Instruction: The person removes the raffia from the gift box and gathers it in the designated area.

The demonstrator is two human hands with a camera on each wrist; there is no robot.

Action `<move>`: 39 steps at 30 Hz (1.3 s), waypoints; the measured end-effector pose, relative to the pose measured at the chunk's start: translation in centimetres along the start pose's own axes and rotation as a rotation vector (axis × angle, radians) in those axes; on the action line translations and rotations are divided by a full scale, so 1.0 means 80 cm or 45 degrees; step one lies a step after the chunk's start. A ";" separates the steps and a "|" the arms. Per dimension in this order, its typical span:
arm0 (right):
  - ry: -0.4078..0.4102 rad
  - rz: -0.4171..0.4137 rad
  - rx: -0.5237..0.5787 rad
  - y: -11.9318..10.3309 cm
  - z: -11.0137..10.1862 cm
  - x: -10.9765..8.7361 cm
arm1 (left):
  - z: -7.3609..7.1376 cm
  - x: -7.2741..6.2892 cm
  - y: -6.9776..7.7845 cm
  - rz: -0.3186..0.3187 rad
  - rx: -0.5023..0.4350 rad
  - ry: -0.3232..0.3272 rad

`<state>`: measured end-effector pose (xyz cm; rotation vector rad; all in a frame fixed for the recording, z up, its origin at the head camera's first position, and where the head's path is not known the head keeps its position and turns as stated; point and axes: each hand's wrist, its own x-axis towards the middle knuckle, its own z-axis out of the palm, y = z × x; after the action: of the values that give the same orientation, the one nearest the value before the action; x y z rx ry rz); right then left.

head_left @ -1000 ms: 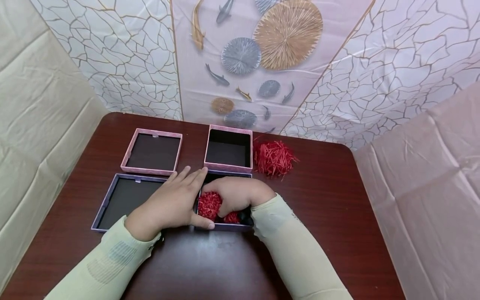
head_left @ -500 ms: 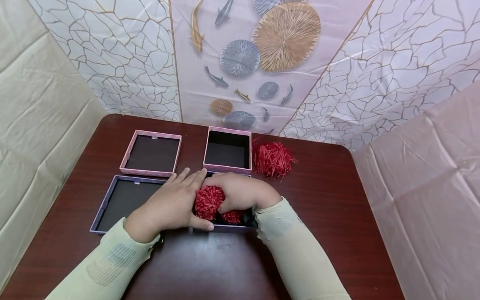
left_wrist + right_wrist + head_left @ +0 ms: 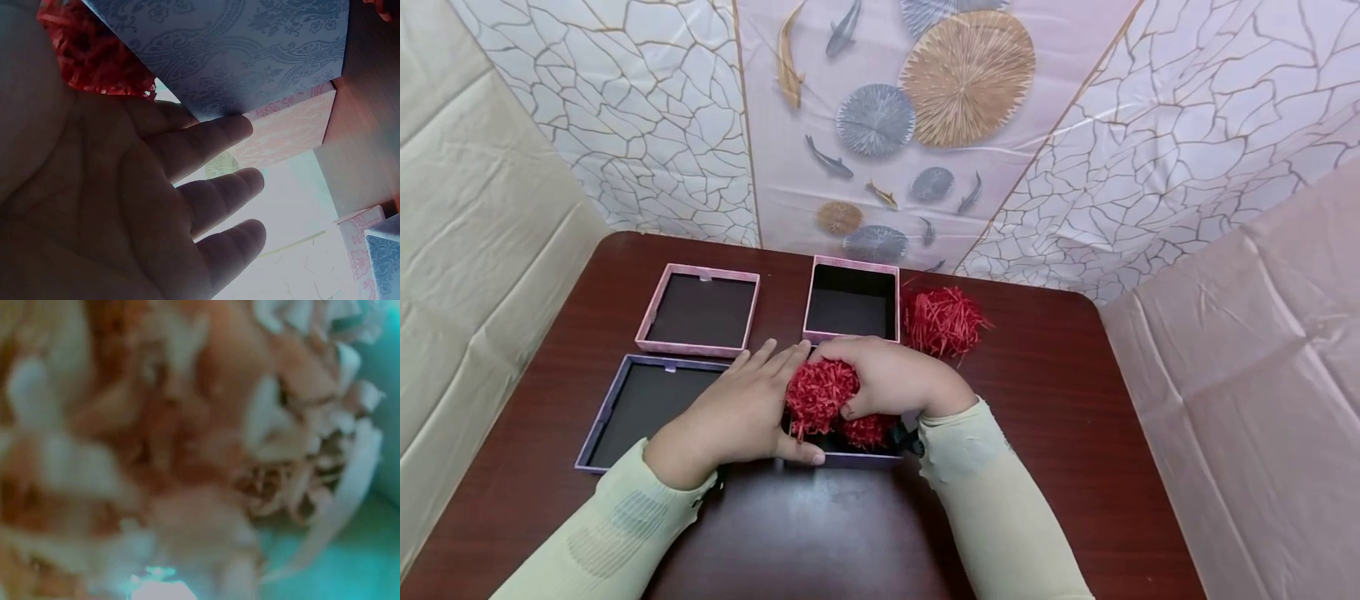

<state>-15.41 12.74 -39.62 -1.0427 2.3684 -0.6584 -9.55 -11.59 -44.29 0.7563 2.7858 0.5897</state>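
Observation:
My right hand (image 3: pixel 904 379) grips a clump of red shredded paper (image 3: pixel 820 396) at the top of a purple-blue box (image 3: pixel 859 461). More shredded paper (image 3: pixel 867 430) lies inside that box, under the hand. Along the box's left side rests my left hand (image 3: pixel 736 414), its fingers extended. The left wrist view shows those straight fingers by the box's blue patterned wall (image 3: pixel 250 50), and red paper (image 3: pixel 100 53) above the palm. Blurred paper strips (image 3: pixel 187 444) fill most of the right wrist view. The right fingertips are hidden behind the clump.
Behind the purple-blue box stands a pink box (image 3: pixel 850 312) with a black inside. A loose heap of red shredded paper (image 3: pixel 946 321) lies to its right. Two lids, one pink (image 3: pixel 698 346) and one purple (image 3: pixel 601 417), lie on the left.
The right hand has raised the paper clump from inside the box, so more of it shows. The left hand stays at the box's side. The head view has shifted slightly.

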 end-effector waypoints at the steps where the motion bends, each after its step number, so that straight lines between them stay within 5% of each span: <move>1: 0.009 0.004 0.014 0.000 -0.002 -0.001 | 0.000 0.000 0.000 0.000 -0.001 0.000; 11: 0.117 0.007 0.082 0.002 -0.007 -0.009 | -0.001 0.001 0.000 0.005 0.001 -0.012; 39: 0.730 0.083 0.322 0.006 -0.001 -0.061 | -0.002 -0.001 0.003 -0.020 0.005 -0.044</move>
<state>-12.78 16.77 -38.76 -0.7282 2.6703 -1.3374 -9.42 -11.47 -44.00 0.7382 2.7596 0.5626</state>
